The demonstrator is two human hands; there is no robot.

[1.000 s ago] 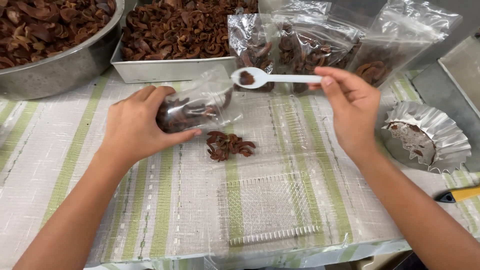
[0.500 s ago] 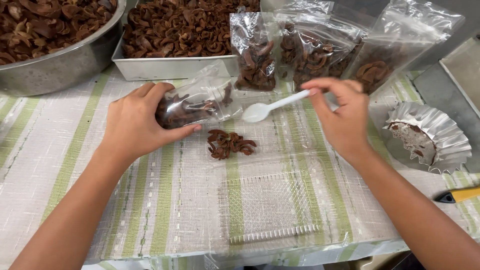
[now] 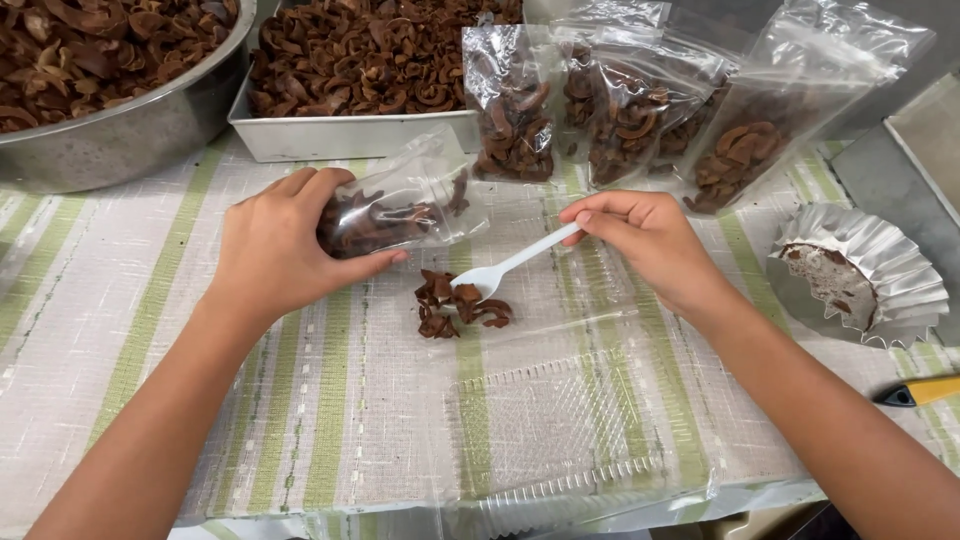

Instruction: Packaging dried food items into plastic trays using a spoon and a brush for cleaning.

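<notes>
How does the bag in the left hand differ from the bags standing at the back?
The held bag lies tilted on its side in the left hand; the back bags stand upright, leaning together. The held bag's mouth points toward the loose pile and the white spoon in the right hand; no hand touches the back bags. All are clear plastic holding the same brown dried pieces.

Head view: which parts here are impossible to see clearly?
- Clear bag: its closed end hidden under the left hand, head view.
- Metal bowl: cut by top and left edges.
- Yellow-handled tool: cut by right edge.
- White spoon: handle end hidden inside right hand.
</notes>
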